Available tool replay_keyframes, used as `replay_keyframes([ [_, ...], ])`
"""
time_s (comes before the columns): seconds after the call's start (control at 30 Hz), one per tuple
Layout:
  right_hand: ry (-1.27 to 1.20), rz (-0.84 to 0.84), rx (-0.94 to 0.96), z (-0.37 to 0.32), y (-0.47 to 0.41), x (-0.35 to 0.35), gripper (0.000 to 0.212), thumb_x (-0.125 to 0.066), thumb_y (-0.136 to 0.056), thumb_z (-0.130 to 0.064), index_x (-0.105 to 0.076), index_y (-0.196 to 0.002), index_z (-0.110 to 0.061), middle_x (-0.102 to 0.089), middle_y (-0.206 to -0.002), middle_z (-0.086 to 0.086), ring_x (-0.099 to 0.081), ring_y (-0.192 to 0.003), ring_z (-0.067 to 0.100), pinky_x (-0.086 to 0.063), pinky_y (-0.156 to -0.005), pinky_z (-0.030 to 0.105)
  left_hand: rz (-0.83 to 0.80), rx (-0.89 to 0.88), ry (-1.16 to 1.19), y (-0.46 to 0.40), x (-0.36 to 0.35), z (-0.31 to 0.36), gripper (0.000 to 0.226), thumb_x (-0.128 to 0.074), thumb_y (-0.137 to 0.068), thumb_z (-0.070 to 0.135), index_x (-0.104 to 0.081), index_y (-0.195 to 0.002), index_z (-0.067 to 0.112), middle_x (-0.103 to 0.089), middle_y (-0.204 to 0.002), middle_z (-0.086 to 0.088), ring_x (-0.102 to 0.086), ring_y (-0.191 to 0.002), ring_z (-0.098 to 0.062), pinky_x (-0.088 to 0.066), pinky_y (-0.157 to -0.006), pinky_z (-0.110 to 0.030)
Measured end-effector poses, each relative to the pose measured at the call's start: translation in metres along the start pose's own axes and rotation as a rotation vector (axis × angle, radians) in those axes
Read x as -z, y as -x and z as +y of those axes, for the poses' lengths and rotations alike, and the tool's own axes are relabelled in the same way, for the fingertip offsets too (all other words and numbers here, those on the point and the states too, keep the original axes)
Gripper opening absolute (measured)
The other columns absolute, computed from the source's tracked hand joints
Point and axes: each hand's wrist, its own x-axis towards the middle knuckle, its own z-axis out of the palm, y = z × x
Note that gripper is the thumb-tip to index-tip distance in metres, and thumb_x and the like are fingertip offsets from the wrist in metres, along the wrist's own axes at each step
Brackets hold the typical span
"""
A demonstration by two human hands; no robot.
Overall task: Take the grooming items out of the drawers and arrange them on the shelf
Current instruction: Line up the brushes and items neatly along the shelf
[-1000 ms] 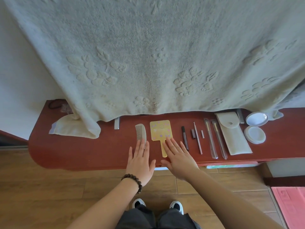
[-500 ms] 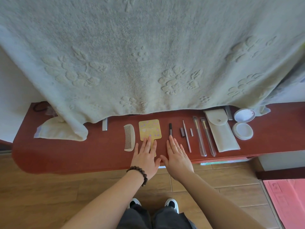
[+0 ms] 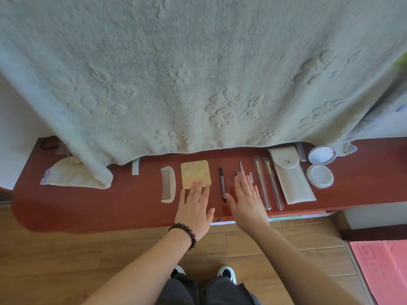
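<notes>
Grooming items lie in a row on the red-brown shelf (image 3: pixel 77 203). From left: a pale comb (image 3: pixel 168 187), a yellow hand mirror (image 3: pixel 195 172), a dark pen-like stick (image 3: pixel 222 183), a thin metal tool (image 3: pixel 241 167), two brushes in clear sleeves (image 3: pixel 267 183), a cream pouch (image 3: pixel 290 179) and an open white compact (image 3: pixel 320 166). My left hand (image 3: pixel 195 208) lies flat, fingers apart, over the mirror's handle. My right hand (image 3: pixel 246 201) is flat and open over the thin tool's lower part, beside the dark stick. Neither hand grips anything.
A large pale towel (image 3: pixel 198 73) hangs over the shelf's back edge, its folded corner (image 3: pixel 74 177) resting at the left. A dark hair tie (image 3: pixel 47 144) lies at the far left. Below are wood floor, my shoes and a pink mat (image 3: pixel 383 269).
Both hands slid to the right along the shelf. The left hand went from the comb to the mirror's handle; the right hand went from the mirror's handle to the thin tool.
</notes>
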Motion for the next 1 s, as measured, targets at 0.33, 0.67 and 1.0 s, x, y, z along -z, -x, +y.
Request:
replay_keyframes([
  [0.33,0.129,-0.133,-0.032,0.015,-0.019,-0.001,0.061,-0.012,-0.099,-0.053,-0.002,-0.152,-0.024,0.008,-0.160,-0.002,0.015,-0.146,0.014,0.007,-0.120,0.039,-0.035,-0.083,-0.013,-0.019,-0.002,0.033,0.064,-0.030,-0.100,0.043,-0.002,-0.153,0.021,0.011,-0.161,-0.001,0.010,-0.148,-0.019,0.000,-0.120,-0.050],
  [0.67,0.082,-0.170,-0.029,0.007,-0.015,-0.007,0.059,-0.007,-0.099,-0.050,0.001,-0.151,-0.024,0.012,-0.159,-0.004,0.017,-0.145,0.013,0.007,-0.120,0.039,-0.059,-0.039,-0.015,-0.018,-0.002,0.034,0.065,-0.028,-0.100,0.044,0.005,-0.152,0.023,0.011,-0.161,0.002,0.012,-0.148,-0.017,0.002,-0.120,-0.047],
  [1.0,0.005,-0.168,-0.040,0.009,-0.015,-0.006,0.060,-0.007,-0.097,-0.056,0.003,-0.151,-0.031,0.012,-0.160,-0.004,0.017,-0.145,0.013,0.006,-0.120,0.038,-0.052,-0.019,-0.009,-0.017,-0.001,0.035,0.065,-0.027,-0.100,0.043,0.006,-0.152,0.022,0.010,-0.161,0.001,0.012,-0.148,-0.017,0.003,-0.120,-0.046],
])
